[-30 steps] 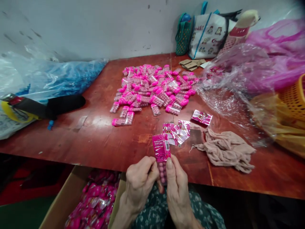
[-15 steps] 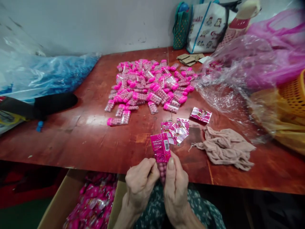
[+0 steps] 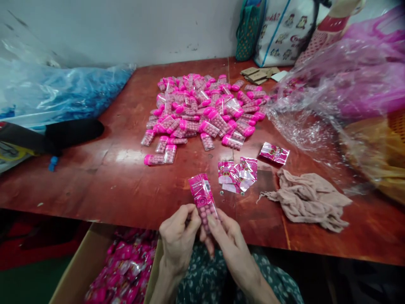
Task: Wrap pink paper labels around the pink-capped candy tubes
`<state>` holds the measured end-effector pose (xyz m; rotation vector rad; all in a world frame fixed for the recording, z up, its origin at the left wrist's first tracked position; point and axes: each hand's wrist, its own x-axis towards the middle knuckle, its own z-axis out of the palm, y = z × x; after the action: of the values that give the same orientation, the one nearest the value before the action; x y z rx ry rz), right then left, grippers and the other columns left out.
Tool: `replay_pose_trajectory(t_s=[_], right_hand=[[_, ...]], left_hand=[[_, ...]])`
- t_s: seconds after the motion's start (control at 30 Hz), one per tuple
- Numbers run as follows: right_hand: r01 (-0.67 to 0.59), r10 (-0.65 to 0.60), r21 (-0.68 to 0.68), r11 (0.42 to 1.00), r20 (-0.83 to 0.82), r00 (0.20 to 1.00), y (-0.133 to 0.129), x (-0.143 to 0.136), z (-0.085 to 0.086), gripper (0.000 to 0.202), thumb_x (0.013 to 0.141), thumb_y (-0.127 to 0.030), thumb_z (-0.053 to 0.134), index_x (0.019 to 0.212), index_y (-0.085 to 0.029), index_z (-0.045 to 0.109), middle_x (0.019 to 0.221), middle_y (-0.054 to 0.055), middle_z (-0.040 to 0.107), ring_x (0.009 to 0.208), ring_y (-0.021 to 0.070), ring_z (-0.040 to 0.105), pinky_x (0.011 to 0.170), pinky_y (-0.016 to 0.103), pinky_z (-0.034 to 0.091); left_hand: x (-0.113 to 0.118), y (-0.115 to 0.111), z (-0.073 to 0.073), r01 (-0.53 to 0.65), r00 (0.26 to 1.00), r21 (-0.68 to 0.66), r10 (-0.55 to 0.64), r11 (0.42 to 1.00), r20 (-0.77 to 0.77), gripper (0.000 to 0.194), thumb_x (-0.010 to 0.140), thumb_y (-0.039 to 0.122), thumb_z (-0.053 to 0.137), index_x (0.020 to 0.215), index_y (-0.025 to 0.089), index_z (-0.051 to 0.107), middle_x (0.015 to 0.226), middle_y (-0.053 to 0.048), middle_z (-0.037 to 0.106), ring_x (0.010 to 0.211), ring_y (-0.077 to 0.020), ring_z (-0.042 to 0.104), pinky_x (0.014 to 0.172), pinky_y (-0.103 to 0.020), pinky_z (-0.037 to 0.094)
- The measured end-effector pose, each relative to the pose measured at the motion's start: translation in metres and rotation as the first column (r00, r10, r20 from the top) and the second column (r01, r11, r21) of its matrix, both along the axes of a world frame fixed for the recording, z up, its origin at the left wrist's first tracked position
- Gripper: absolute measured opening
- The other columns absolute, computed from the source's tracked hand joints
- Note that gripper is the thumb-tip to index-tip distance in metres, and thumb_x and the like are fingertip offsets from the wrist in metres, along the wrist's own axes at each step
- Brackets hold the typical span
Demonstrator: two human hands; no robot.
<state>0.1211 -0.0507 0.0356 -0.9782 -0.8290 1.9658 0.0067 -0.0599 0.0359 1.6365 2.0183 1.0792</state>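
My right hand [image 3: 229,234] grips a small clear bottle of pink candy balls [image 3: 206,213], thumb on its front and fingers behind. A printed pink wrapper sleeve [image 3: 200,185] covers the bottle's upper end and stands up above the balls. At the bottle's left edge, my left hand [image 3: 177,236] is closed in a pinch; what lies between its fingertips is hidden. Just beyond the hands lie several flat pink wrappers [image 3: 248,172] on the table. A folded stack of pink wrappers [image 3: 274,153] rests farther right.
A heap of pink-capped candy bottles [image 3: 202,109] covers the table's middle. A beige cloth [image 3: 311,200] lies to the right, near clear plastic [image 3: 303,114]. Blue-filled bags [image 3: 79,93] stand left. Below the table edge, a cardboard box [image 3: 74,264] holds wrapped pink packs.
The bottle has shifted left and tilted, showing more of its candy balls below the sleeve. My right thumb has moved across its front. The view has shifted slightly.
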Motion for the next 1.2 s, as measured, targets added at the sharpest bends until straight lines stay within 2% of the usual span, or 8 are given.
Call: replay_pose_trajectory(t_s=[0.1, 0.3, 0.43, 0.53, 0.63, 0.8, 1.0, 1.2], right_hand=[[-0.014, 0.008, 0.049, 0.999, 0.12, 0.993, -0.008, -0.004, 0.001, 0.028, 0.092, -0.04, 0.04, 0.085, -0.017, 0.055, 0.064, -0.004, 0.045, 0.052, 0.0082, 0.043, 0.049, 0.019, 0.039], [0.137, -0.228, 0.244, 0.96, 0.395, 0.89, -0.004, -0.005, -0.008, 0.025, 0.089, -0.04, 0.044, 0.099, -0.019, 0.053, 0.088, 0.005, 0.057, 0.082, 0.0166, 0.053, 0.076, 0.029, 0.044], [0.032, -0.074, 0.168, 0.985, 0.253, 0.965, 0.009, -0.003, -0.004, 0.023, 0.092, -0.037, 0.039, 0.082, -0.019, 0.048, 0.068, -0.003, 0.046, 0.057, 0.0091, 0.045, 0.053, 0.019, 0.039], [0.0, -0.009, 0.072, 0.997, 0.123, 0.992, 0.012, -0.006, 0.001, 0.027, 0.093, -0.04, 0.035, 0.077, -0.02, 0.042, 0.062, -0.006, 0.039, 0.047, 0.0063, 0.033, 0.041, 0.017, 0.029], [0.021, -0.032, 0.084, 0.996, 0.132, 0.991, 0.009, -0.008, 0.0, 0.027, 0.093, -0.04, 0.037, 0.077, -0.02, 0.043, 0.063, -0.006, 0.039, 0.048, 0.0067, 0.035, 0.043, 0.017, 0.03], [0.048, -0.078, 0.119, 0.992, 0.264, 0.961, 0.001, -0.003, -0.004, 0.027, 0.09, -0.042, 0.042, 0.078, -0.019, 0.051, 0.065, -0.003, 0.048, 0.053, 0.0092, 0.043, 0.048, 0.019, 0.039], [0.126, -0.174, 0.15, 0.981, 0.367, 0.914, -0.002, -0.002, -0.007, 0.03, 0.086, -0.045, 0.048, 0.098, -0.02, 0.058, 0.074, 0.003, 0.059, 0.062, 0.0146, 0.054, 0.053, 0.024, 0.048], [0.184, -0.28, 0.258, 0.948, 0.411, 0.867, -0.008, 0.005, -0.022, 0.034, 0.079, -0.05, 0.056, 0.1, -0.024, 0.061, 0.097, 0.009, 0.065, 0.096, 0.0233, 0.057, 0.073, 0.031, 0.051]], left_hand=[[-0.003, -0.001, 0.002, -0.009, 1.0, -0.023, 0.009, 1.0, 0.009, 0.009, 0.081, 0.02, 0.056, 0.076, 0.017, 0.063, 0.058, 0.004, 0.062, 0.046, -0.0084, 0.056, 0.046, -0.017, 0.045], [0.009, -0.007, 0.002, 0.123, 0.99, 0.056, -0.127, 0.991, 0.067, 0.013, 0.08, 0.015, 0.053, 0.072, 0.016, 0.063, 0.055, 0.003, 0.061, 0.044, -0.009, 0.055, 0.047, -0.017, 0.047], [0.003, -0.007, -0.004, 0.011, 0.982, 0.068, -0.023, 0.998, 0.187, 0.017, 0.081, 0.012, 0.055, 0.092, 0.019, 0.066, 0.066, 0.003, 0.065, 0.049, -0.0084, 0.057, 0.05, -0.018, 0.049], [-0.004, -0.001, -0.004, -0.046, 0.987, 0.196, 0.015, 0.98, 0.161, 0.033, 0.077, 0.006, 0.06, 0.104, 0.024, 0.065, 0.079, 0.002, 0.067, 0.064, -0.0103, 0.062, 0.064, -0.021, 0.051], [-0.007, 0.01, 0.0, 0.091, 0.988, 0.283, -0.122, 0.955, 0.094, 0.036, 0.075, 0.003, 0.06, 0.106, 0.023, 0.066, 0.09, -0.003, 0.066, 0.08, -0.0148, 0.063, 0.072, -0.026, 0.052], [-0.013, 0.027, 0.007, 0.284, 0.953, 0.254, -0.301, 0.925, 0.031, 0.023, 0.078, 0.004, 0.056, 0.095, 0.017, 0.067, 0.08, -0.004, 0.065, 0.073, -0.0144, 0.063, 0.064, -0.024, 0.054], [-0.033, 0.032, 0.008, 0.611, 0.736, 0.208, -0.452, 0.764, -0.503, 0.026, 0.083, 0.007, 0.05, 0.109, 0.008, 0.055, 0.091, -0.013, 0.067, 0.088, -0.0204, 0.064, 0.078, -0.03, 0.054], [-0.029, 0.035, 0.021, 0.653, 0.544, -0.114, -0.569, 0.748, -0.616, 0.021, 0.084, 0.004, 0.042, 0.102, 0.01, 0.049, 0.087, -0.01, 0.062, 0.077, -0.0208, 0.062, 0.066, -0.033, 0.055]])
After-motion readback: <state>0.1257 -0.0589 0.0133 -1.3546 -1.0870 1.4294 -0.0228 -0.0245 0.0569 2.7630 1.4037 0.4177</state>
